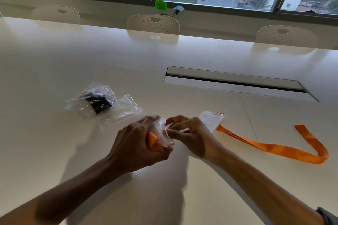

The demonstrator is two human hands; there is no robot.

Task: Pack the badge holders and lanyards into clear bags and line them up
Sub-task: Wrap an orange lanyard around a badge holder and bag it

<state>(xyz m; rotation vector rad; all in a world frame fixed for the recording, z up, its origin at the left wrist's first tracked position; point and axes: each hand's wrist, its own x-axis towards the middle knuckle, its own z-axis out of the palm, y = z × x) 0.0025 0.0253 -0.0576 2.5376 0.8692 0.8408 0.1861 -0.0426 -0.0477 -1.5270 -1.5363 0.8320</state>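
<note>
Hands met just above the white bench [54, 78], near edge, w/ a small clear plastic bag [161, 129] between them. Left hand [139, 144] was curled round the bag's body, which already held a folded orange lanyard [152, 141] showing through the film at the lower left; a bit of metal clip showed at the bag's bottom corner. Right hand [190, 133] pinched the bag's top edge, fingertips together on the film, so both grips were clamped on the same bag. Whether the seal was fully pressed closed I couldn't tell, motion blur there.

Key relation: bag's mouth pointed right, toward the right hand, long axis running roughly left-right between the grips. So the right hand was the nearer one for finishing the seal, prob. by sliding along the top strip while the left steadied.

Next set lay just beyond and right of the right hand: white rectangular badge holder [210, 120] flat on the bench, its long orange ribbon lanyard [274, 148] trailing off right in a loop. Right hand nearer to it.

Left and further back, well apart from the hands, sat a packed clear bag w/ a black lanyard [95, 104] inside, plus an empty clear zip bag [129, 104] touching it.
</note>
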